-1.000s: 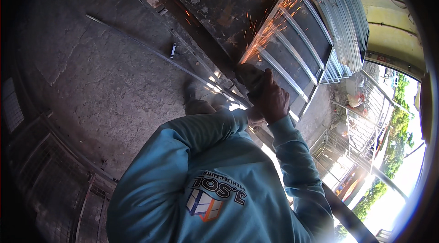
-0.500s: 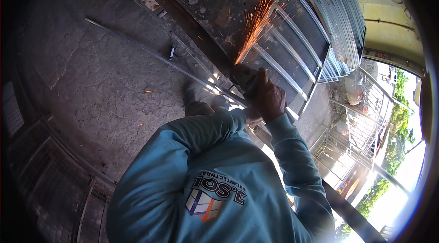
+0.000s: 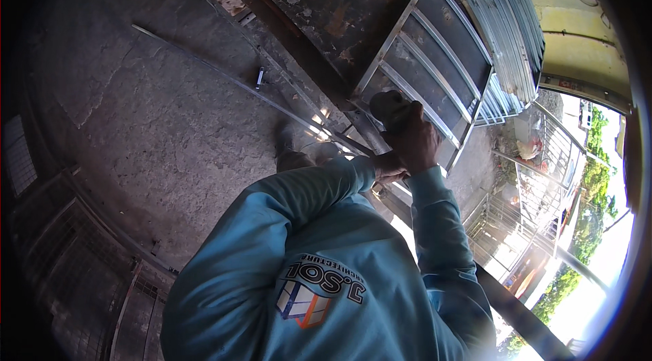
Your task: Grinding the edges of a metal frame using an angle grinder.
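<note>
My right hand [image 3: 415, 142] is closed around a dark angle grinder [image 3: 388, 107], whose head rests at the near edge of a grey metal frame with parallel slats [image 3: 435, 55]. Just below and behind it, my left hand [image 3: 387, 169] grips the tool's rear end, its fingers curled and partly hidden by the right hand. The frame lies flat on a dark, rusty workbench top [image 3: 326, 1]. Both arms are in teal long sleeves. No sparks show.
A stack of similar grey frames [image 3: 509, 28] lies at the bench's far right. A long thin metal rod [image 3: 204, 65] and a small dark object [image 3: 259, 78] lie on the concrete floor. Wire mesh panels [image 3: 68, 245] stand at lower left, metal railings [image 3: 543, 177] at right.
Orange sparks sprayed up from the grinder across the frame in both earlier frames; now they have stopped. My hands have stayed at the same spot on the frame's edge.
</note>
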Tool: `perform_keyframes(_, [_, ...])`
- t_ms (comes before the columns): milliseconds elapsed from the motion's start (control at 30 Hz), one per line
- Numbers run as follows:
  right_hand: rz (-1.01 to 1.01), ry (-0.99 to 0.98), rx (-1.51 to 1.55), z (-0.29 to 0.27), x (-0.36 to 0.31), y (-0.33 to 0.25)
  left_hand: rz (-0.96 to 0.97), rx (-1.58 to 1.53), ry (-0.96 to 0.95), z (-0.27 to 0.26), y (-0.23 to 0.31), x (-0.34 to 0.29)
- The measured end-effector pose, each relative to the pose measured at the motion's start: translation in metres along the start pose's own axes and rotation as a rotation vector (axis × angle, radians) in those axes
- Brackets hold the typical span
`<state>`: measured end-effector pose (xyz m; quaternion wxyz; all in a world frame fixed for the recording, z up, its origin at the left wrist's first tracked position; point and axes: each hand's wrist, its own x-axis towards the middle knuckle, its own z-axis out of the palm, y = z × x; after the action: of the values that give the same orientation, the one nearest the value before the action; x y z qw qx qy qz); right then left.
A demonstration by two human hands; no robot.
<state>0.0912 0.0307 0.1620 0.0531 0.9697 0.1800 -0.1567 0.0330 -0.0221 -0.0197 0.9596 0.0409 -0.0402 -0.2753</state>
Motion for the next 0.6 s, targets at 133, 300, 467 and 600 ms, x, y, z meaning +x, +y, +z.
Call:
perform_keyframes(133, [-0.007,0.016,0.093,0.001,-0.011,0.012,-0.135,0.183,0.136,0.044,0.025,-0.023])
perform_keyframes(300, [-0.099,0.001,0.079,0.002,-0.007,-0.013,-0.013,0.091,0.106,-0.017,-0.005,-0.016])
perform_keyframes(467, [-0.149,-0.028,0.026,0.006,-0.002,-0.017,-0.037,0.155,0.290,0.025,0.027,-0.040])
perform_keyframes(600, [-0.099,-0.031,-0.007,0.004,0.001,-0.015,0.010,-0.014,0.192,0.011,0.011,-0.024])
